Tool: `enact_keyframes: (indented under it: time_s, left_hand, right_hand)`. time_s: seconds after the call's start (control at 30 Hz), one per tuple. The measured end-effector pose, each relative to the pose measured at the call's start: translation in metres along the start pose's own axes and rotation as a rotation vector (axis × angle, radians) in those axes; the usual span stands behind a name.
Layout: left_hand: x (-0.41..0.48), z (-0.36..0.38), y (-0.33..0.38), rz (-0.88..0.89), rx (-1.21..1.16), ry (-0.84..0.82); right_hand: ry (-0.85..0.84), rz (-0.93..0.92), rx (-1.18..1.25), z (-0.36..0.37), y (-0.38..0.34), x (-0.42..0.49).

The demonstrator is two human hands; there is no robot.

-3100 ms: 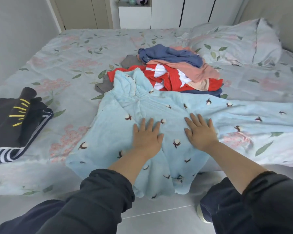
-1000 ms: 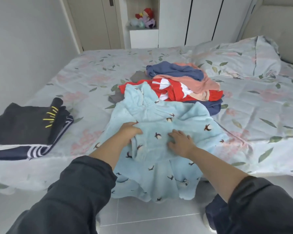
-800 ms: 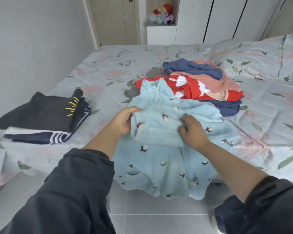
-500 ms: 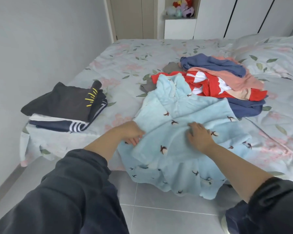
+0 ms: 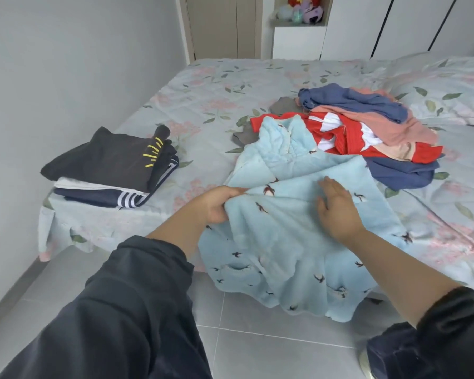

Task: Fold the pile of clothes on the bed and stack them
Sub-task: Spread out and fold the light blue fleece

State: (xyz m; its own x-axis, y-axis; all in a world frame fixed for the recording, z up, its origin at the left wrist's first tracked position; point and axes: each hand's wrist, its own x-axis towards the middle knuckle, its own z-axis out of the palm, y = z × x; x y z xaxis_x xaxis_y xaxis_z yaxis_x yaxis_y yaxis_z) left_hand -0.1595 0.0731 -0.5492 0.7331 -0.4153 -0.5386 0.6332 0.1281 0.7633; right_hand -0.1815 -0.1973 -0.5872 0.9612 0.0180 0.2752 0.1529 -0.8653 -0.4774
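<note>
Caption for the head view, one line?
Left hand grips the light blue garment on the bed; right hand rests flat on it.

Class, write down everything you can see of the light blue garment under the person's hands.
The light blue garment looks fleecy, dotted with small dark motifs and trimmed with pale edging. It lies partly folded over the bed edge, hem hanging toward the floor. The left hand grips a fold; the right hand rests flat on it.
</note>
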Motion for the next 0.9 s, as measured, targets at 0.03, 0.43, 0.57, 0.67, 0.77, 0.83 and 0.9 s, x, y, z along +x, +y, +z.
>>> enact_keyframes:
  time_s: [0.03, 0.43, 0.57, 0.67, 0.77, 0.83, 0.9]
  left_hand:
    - [-0.009, -0.009, -0.003, -0.067, 0.144, -0.018]
    - [0.053, 0.058, -0.025, 0.323, 1.393, 0.473]
    - [0.080, 0.074, -0.031, 0.306, 1.328, 0.502]
    - [0.090, 0.066, -0.034, 0.331, 1.223, 0.497]
    - [0.093, 0.051, -0.036, 0.336, 1.054, 0.485]
    - [0.092, 0.045, -0.034, 0.324, 0.977, 0.495]
    - [0.091, 0.042, -0.029, 0.298, 0.933, 0.476]
  right_hand:
    - [-0.002, 0.012, -0.031, 0.000, 0.000, 0.002]
    - [-0.220, 0.088, -0.218, 0.001, 0.041, -0.010]
    - [0.019, 0.326, -0.178, -0.022, 0.072, -0.010]
    - [0.027, 0.748, 0.000, -0.043, 0.094, -0.002]
    - [-0.030, 0.941, 0.230, -0.055, 0.105, 0.012]
    - [-0.058, 0.966, 0.420, -0.056, 0.108, 0.017]
    - [-0.091, 0.986, 0.578, -0.058, 0.107, 0.018]
